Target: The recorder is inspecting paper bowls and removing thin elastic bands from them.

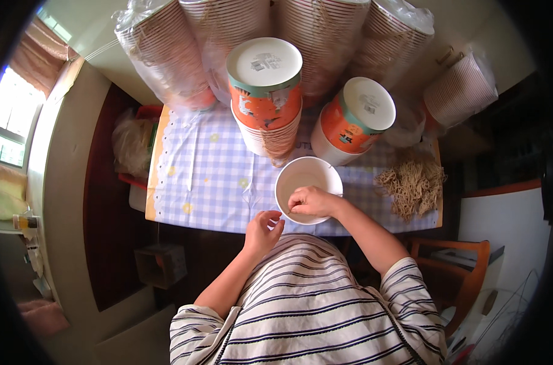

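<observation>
A white paper bucket [324,175] stands with its mouth up at the table's front edge. My right hand [313,202] reaches into it over the right rim. Its fingers are pinched together by the inner left wall, and whatever is between the fingertips is too small to make out. Just outside the bucket's left side is my left hand [265,233], palm turned inward, loosely curved with thumb and fingers apart. Nothing shows in it, and its fingertips are close to the rim. A heap of tan twine pieces [413,188] lies at the table's right side.
Behind the bucket stand an upside-down stack of orange-and-green buckets [267,106] with twine hanging from it, and a shorter stack [353,121]. Tall plastic-wrapped stacks [319,42] line the back of the checked tablecloth [209,176]. A wooden chair [474,277] is at the right.
</observation>
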The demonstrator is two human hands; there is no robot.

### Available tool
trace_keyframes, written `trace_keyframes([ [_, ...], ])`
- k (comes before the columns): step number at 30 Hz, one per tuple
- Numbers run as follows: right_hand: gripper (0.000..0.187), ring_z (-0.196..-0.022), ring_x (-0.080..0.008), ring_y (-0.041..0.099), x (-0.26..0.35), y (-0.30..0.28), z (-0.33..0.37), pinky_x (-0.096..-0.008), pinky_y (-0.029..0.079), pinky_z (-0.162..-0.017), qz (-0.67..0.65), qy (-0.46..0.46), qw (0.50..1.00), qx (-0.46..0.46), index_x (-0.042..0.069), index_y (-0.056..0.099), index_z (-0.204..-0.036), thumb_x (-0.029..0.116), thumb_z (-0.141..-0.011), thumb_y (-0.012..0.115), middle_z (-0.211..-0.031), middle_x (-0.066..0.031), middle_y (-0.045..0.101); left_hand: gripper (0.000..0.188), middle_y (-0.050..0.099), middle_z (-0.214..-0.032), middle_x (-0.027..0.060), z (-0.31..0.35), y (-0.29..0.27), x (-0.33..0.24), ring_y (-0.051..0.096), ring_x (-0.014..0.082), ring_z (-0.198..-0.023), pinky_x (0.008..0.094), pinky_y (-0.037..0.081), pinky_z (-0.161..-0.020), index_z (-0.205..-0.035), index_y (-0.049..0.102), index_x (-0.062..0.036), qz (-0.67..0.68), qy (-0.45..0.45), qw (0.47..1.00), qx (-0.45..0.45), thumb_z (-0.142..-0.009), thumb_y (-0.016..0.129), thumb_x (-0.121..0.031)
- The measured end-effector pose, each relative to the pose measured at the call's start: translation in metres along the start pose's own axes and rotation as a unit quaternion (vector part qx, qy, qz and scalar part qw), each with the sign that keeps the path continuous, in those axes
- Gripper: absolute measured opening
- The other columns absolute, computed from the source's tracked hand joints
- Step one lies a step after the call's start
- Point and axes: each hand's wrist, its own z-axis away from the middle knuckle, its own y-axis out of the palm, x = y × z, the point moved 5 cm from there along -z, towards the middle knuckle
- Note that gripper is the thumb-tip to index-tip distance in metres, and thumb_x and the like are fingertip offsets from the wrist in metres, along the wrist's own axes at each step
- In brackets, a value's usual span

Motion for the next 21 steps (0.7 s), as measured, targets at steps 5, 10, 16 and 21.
trace_keyframes([
  [5, 0.013, -0.079, -0.0267, 0.062, -0.005, -0.001, 0.001, -0.0370, 0.048, -0.071, -0.036, -0.003, 0.999, -0.032, 0.006, 0.066, -0.085, 0.017, -0.077, 0.066, -0.085, -0.0104, 0.063, 0.023, 0.066, -0.091, 0.0069, -0.001, 0.001, 0.003, 0.059, 0.0112, -0.076, 0.0267, 0.049, -0.070, -0.102, 0.062, 0.0024, 0.061, -0.059, 0.996, 0.016, -0.083, 0.066, -0.009],
  [10, 0.011, -0.078, -0.0261, 0.062, -0.007, -0.006, 0.001, -0.0367, 0.048, -0.071, -0.051, 0.001, 0.999, -0.017, 0.008, 0.066, -0.084, 0.016, -0.077, 0.066, -0.083, -0.0093, 0.062, 0.018, 0.064, -0.089, 0.0084, 0.000, 0.003, 0.003, 0.061, 0.0129, -0.073, 0.0264, 0.049, -0.065, -0.098, 0.064, 0.0015, 0.047, -0.070, 0.996, 0.020, -0.083, 0.067, -0.008],
  [16, 0.010, -0.078, -0.0261, 0.062, -0.007, -0.005, 0.000, -0.0366, 0.048, -0.071, -0.045, -0.012, 0.999, 0.006, 0.008, 0.066, -0.083, 0.016, -0.077, 0.065, -0.083, -0.0088, 0.062, 0.018, 0.064, -0.088, 0.0090, -0.001, 0.006, 0.003, 0.062, 0.0135, -0.072, 0.0267, 0.049, -0.062, -0.097, 0.064, 0.0008, 0.020, -0.063, 0.998, 0.018, -0.082, 0.067, -0.009],
  [21, 0.010, -0.078, -0.0261, 0.062, -0.006, -0.009, -0.002, -0.0367, 0.048, -0.071, -0.046, -0.018, 0.999, 0.013, 0.009, 0.066, -0.084, 0.016, -0.077, 0.065, -0.083, -0.0087, 0.062, 0.018, 0.063, -0.086, 0.0093, -0.001, 0.009, -0.006, 0.063, 0.0144, -0.071, 0.0269, 0.049, -0.062, -0.096, 0.064, 0.0010, 0.025, -0.069, 0.997, 0.014, -0.081, 0.067, -0.009],
])
